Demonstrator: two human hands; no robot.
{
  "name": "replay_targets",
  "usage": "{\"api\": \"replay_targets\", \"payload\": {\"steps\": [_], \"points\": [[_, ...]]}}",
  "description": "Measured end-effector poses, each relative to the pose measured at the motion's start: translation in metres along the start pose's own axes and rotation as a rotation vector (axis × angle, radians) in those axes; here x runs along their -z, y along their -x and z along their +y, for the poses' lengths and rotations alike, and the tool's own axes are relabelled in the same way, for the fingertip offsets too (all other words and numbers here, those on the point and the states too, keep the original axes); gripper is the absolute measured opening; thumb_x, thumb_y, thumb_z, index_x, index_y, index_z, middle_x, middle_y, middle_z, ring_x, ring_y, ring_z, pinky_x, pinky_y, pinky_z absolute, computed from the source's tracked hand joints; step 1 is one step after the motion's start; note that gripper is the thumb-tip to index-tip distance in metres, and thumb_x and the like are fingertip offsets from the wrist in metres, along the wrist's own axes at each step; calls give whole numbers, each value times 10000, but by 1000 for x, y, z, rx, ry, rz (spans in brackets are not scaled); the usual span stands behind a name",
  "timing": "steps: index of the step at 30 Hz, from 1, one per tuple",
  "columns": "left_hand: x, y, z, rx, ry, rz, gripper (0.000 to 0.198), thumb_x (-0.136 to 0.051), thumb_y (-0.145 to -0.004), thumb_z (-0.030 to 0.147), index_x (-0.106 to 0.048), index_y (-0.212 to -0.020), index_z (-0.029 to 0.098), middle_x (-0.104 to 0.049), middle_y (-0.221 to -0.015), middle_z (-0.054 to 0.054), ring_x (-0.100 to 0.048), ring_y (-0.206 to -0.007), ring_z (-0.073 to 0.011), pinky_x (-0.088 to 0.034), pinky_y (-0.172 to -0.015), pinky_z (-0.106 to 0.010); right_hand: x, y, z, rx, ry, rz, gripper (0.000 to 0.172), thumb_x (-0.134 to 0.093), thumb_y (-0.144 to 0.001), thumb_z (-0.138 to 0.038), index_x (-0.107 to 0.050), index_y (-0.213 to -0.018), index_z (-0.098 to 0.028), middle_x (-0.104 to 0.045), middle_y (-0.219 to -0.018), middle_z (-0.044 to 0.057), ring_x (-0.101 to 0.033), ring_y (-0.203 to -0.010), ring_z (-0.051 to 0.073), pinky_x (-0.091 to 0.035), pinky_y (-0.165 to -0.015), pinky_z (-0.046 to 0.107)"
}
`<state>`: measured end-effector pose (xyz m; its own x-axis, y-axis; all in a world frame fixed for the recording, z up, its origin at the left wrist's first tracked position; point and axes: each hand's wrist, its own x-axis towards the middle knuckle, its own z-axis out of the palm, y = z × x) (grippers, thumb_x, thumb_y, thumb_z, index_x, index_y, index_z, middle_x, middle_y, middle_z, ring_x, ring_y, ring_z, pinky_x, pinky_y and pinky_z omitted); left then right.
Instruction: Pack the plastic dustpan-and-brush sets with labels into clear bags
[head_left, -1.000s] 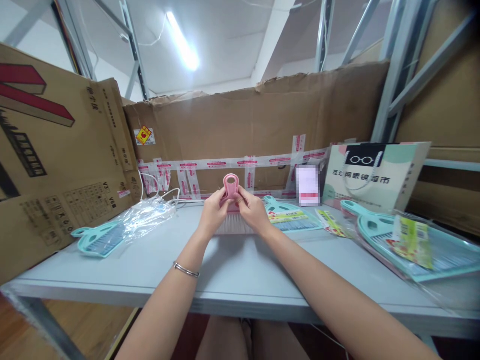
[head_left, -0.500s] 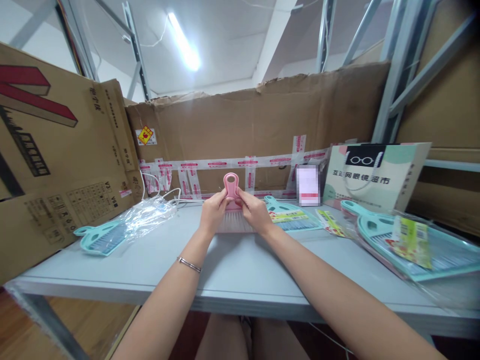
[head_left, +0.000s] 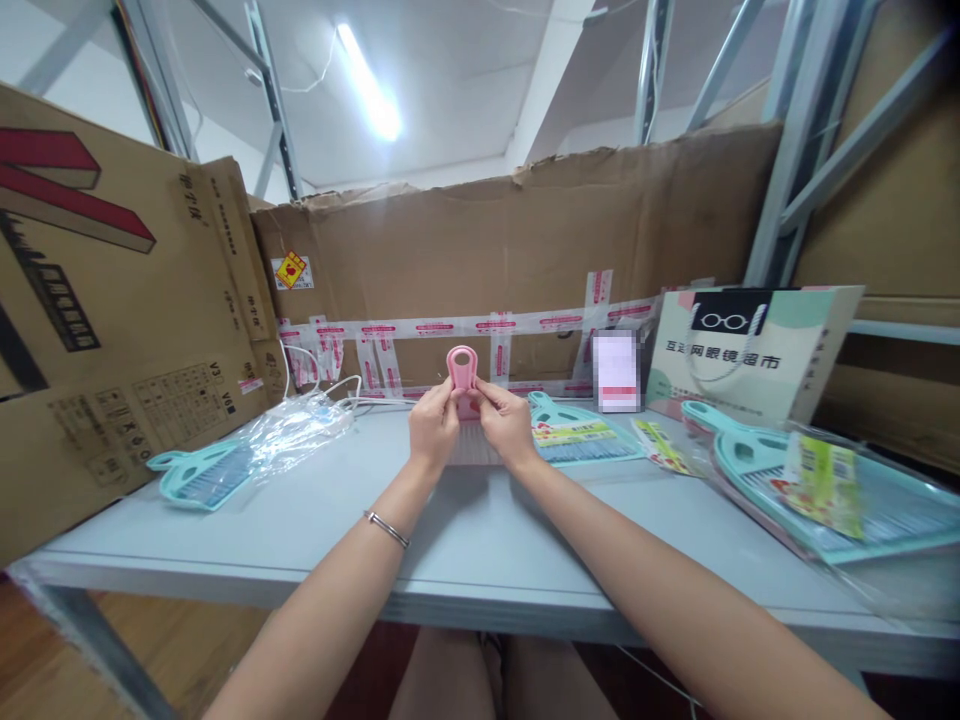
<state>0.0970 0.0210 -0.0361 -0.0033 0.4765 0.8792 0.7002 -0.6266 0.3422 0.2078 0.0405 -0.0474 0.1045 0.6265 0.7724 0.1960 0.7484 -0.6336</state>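
A pink brush (head_left: pixel 462 367) with pale bristles stands upright at the middle of the table, its looped handle end on top. My left hand (head_left: pixel 435 424) grips the handle from the left, fingers closed. From the right, my right hand (head_left: pixel 507 424) pinches the same handle, thumb near the other thumb. Behind my right hand lies a turquoise dustpan and brush set (head_left: pixel 585 435) with a yellow-green label. Another turquoise set (head_left: pixel 206 475) is at the left. My hands hide part of the pink brush.
Bagged turquoise sets (head_left: pixel 892 505) lie at the right of the grey table (head_left: pixel 322 545). Behind them stand a paper bag (head_left: pixel 750 385) and a phone-like screen (head_left: pixel 617 370). Clear plastic wrap (head_left: pixel 300 430) lies left. A large cardboard sheet (head_left: pixel 465 240) closes off the back.
My left hand has shifted slightly right, closer to the handle's middle. My right hand has moved only slightly. Both still hold the pink brush.
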Motion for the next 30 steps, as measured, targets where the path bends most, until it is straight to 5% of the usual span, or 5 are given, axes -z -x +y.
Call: {"api": "replay_targets", "payload": {"steps": [8, 16, 21, 30], "points": [[-3, 1, 1, 15, 35, 34, 257, -443, -852, 193, -646, -1004, 150, -677, -868, -82, -590, -750, -149, -436, -716, -255, -2, 3, 2, 41, 93, 56, 320, -478, -783, -200, -670, -1036, -241, -695, -996, 31, -658, -819, 172, -509, -740, 288], [-1, 1, 4, 34, 118, 25, 248, -467, -840, 189, -659, -994, 155, -681, -858, -70, -596, -741, -139, -434, -700, -237, 5, -7, -7, -147, -160, -45, 326, -585, -736, -341, -683, -1005, -183, -717, -898, 40, -641, -694, 171, -515, -647, 292], [1, 2, 8, 55, 149, -5, 260, -469, -841, 205, -654, -1019, 164, -681, -874, -61, -588, -739, -138, -428, -700, -235, 2, -7, -11, -148, -126, 46, 309, -568, -747, -332, -691, -988, -183, -722, -791, 10, -597, -596, 143, -480, -565, 257], [-2, -3, 16, 297, 425, 15, 293, -493, -815, 282, -682, -1000, 156, -701, -918, -51, -605, -790, -166, -439, -726, -257, 1, -2, -11, -115, -21, 87, 273, -542, -774, -318, -701, -971, -218, -725, -825, 24, -629, -648, 179, -494, -623, 293]]}}
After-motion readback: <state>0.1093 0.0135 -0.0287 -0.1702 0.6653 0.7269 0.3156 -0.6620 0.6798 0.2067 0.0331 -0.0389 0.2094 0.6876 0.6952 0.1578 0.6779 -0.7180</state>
